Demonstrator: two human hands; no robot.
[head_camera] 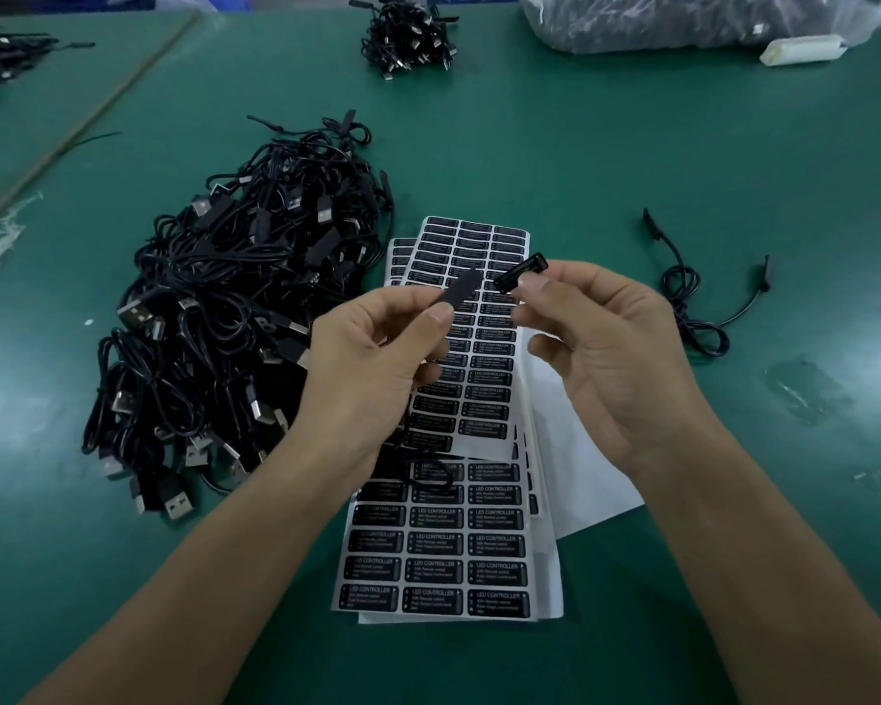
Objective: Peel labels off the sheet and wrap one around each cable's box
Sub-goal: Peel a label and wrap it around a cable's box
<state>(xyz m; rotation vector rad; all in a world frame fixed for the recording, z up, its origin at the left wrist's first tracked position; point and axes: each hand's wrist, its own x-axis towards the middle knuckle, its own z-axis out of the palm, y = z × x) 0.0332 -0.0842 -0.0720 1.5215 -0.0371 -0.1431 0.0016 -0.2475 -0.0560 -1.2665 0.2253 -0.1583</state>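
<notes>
Above the sheets (438, 552), the left hand (372, 358) pinches a label (461, 292) beside the box (521, 272) the right hand (606, 358) pinches.

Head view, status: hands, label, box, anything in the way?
Left hand pinches peeled label. Right hand pinches cable's box. Label near box, not yet wrapped. Nothing between them; label sheets lie below.

At centre frame the left hand (372, 358) pinches a peeled label (460, 292) while the right hand (601, 343) pinches a small black box (521, 272) above the label sheets (484, 541).
</notes>
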